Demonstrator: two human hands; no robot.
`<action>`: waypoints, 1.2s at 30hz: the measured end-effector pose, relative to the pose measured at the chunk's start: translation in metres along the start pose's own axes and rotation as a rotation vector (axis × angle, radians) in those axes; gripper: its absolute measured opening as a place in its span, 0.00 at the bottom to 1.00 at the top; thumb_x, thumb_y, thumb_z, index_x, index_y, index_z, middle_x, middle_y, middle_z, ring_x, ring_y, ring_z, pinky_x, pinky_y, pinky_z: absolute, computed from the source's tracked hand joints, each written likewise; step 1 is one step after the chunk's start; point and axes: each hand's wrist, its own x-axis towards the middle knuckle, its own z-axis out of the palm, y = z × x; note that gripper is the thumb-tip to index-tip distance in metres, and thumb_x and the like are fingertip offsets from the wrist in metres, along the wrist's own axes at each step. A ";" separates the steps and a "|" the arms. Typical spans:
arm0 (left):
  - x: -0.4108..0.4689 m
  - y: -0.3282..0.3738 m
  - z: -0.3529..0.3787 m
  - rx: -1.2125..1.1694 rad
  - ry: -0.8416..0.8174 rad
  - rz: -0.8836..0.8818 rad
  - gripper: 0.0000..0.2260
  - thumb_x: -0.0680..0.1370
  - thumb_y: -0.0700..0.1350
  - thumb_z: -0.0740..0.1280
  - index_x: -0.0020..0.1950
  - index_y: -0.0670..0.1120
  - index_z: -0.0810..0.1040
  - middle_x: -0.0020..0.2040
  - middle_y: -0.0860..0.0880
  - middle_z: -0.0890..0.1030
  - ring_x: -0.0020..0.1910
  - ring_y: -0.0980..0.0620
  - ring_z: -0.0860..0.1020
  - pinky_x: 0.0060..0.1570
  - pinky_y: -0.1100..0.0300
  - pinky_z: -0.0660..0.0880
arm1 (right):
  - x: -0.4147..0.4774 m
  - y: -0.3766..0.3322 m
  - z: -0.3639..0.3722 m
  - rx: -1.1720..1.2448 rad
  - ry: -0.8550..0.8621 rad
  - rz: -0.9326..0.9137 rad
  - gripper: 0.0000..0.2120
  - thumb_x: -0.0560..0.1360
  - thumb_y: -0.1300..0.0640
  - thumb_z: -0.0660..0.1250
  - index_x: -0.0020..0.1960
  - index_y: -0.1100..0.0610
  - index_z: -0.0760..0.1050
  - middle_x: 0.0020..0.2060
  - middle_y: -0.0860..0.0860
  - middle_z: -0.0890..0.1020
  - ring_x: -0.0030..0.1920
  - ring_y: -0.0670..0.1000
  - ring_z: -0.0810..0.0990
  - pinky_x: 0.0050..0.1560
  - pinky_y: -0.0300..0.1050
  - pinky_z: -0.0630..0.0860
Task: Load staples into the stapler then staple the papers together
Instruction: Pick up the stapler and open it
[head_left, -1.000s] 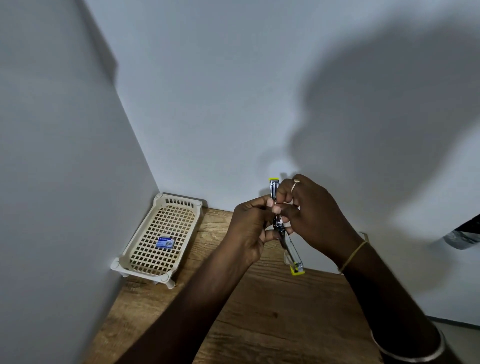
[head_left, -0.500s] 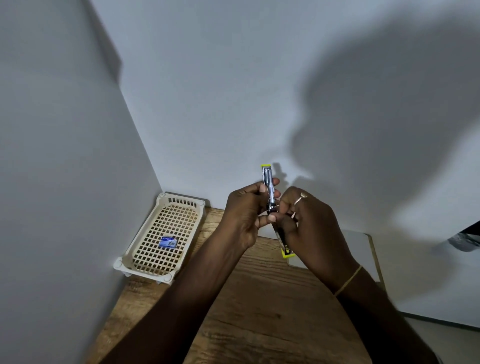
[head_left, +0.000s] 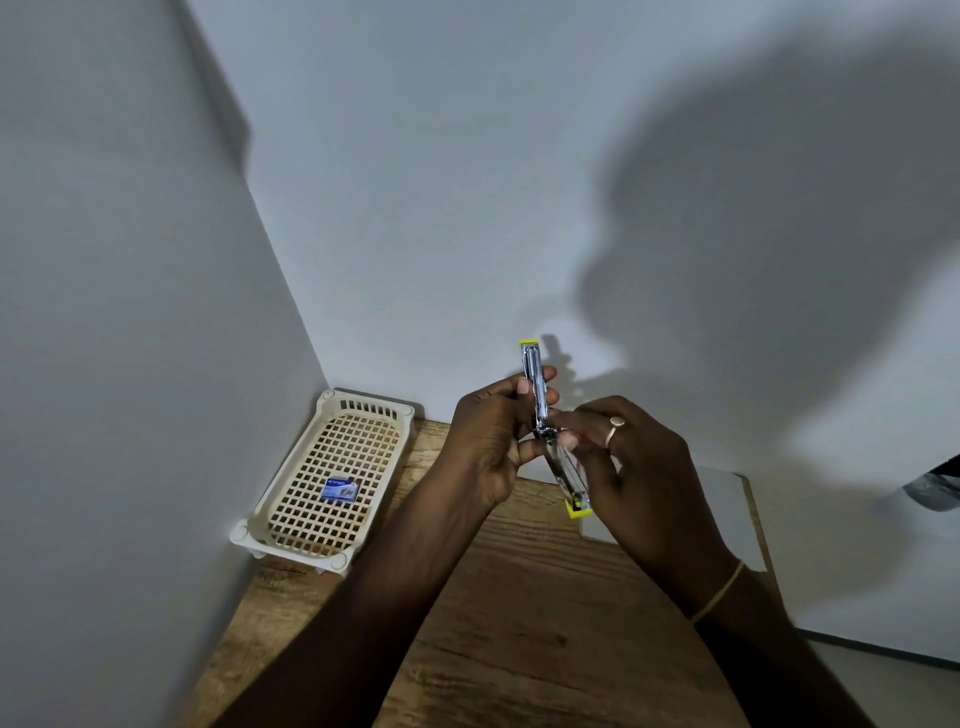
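Stapler (head_left: 544, 426) swung open, held in air above bench (head_left: 519, 623), near back wall; yellow-tipped upper arm pointing up, lower arm slanting down to right. Cream lattice tray (head_left: 291, 525) in left corner against wall, small blue staple box (head_left: 340, 489) lying inside. White papers (head_left: 727, 499) flat on bench at right, partly hidden behind right hand (head_left: 639, 467). Left hand (head_left: 488, 441): thumb and fingers pinching upper arm. Right hand: fingers curled round lower arm near hinge, covering part of it; ring (head_left: 616, 421) on one finger, thin band (head_left: 719, 597) at wrist.
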 end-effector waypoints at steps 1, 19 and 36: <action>0.000 0.000 0.000 0.004 0.001 0.009 0.16 0.81 0.31 0.60 0.51 0.43 0.86 0.37 0.48 0.83 0.33 0.52 0.81 0.31 0.56 0.82 | 0.001 0.002 -0.001 0.037 0.031 0.042 0.13 0.78 0.66 0.68 0.59 0.54 0.82 0.48 0.50 0.84 0.44 0.48 0.83 0.45 0.46 0.81; 0.003 -0.032 -0.009 -0.144 -0.052 0.010 0.10 0.82 0.33 0.63 0.57 0.39 0.82 0.42 0.46 0.86 0.41 0.48 0.87 0.42 0.50 0.85 | -0.050 0.010 0.020 0.145 -0.056 0.490 0.15 0.67 0.39 0.76 0.49 0.46 0.84 0.37 0.39 0.82 0.36 0.39 0.81 0.39 0.43 0.82; 0.022 -0.142 -0.071 0.233 0.282 -0.045 0.10 0.75 0.41 0.76 0.50 0.35 0.85 0.39 0.42 0.83 0.38 0.51 0.81 0.44 0.55 0.82 | -0.132 0.066 0.093 -0.144 -0.320 0.565 0.09 0.74 0.45 0.69 0.45 0.48 0.84 0.34 0.47 0.80 0.34 0.45 0.77 0.37 0.46 0.77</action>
